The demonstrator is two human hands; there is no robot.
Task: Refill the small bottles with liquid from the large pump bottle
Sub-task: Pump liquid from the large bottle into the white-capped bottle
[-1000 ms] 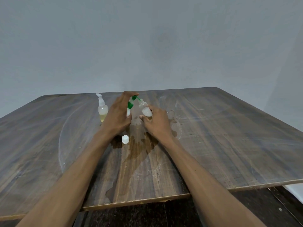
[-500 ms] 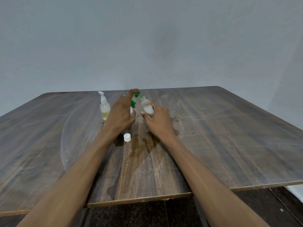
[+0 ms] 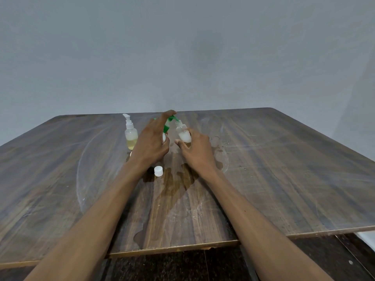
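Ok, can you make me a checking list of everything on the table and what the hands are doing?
Surface: wooden table, scratched, with a wet spill in the middle.
Job's things: green pump bottle, nozzle at the open small bottle; its white cap lies loose.
Clutter: small spray bottle with yellowish liquid, upright.
Hands: left hand on the pump; right hand holds the small bottle.
Cables: nothing seen.
Surroundings: plain grey wall, dark floor.

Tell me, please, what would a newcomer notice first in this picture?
Two hands meet at the middle of the wooden table: the left hand presses the green pump, and the right hand holds a small bottle tilted to its nozzle. A wet spill darkens the wood beneath them, with a loose white cap beside it.
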